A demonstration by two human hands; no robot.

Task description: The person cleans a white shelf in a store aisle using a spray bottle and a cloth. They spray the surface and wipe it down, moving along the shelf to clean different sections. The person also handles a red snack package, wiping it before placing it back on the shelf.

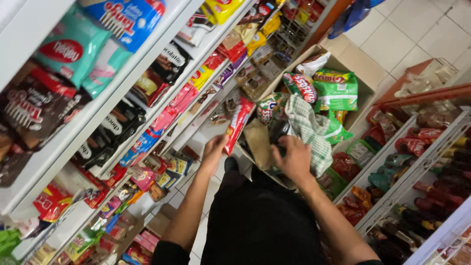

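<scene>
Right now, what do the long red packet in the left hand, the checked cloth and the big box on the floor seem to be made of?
Long red packet, held by the left hand: probably glossy plastic film, since it catches highlights.
Checked cloth by the right hand: woven fabric, matte, draped in soft folds.
Big box: plain brown cardboard, dull, with stiff open flaps.

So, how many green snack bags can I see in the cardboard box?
3: a large green bag at the top, another left of it, and one lower, partly under the checked cloth. More may be hidden.

Both hands [255, 154] forward, fingers curled
</scene>
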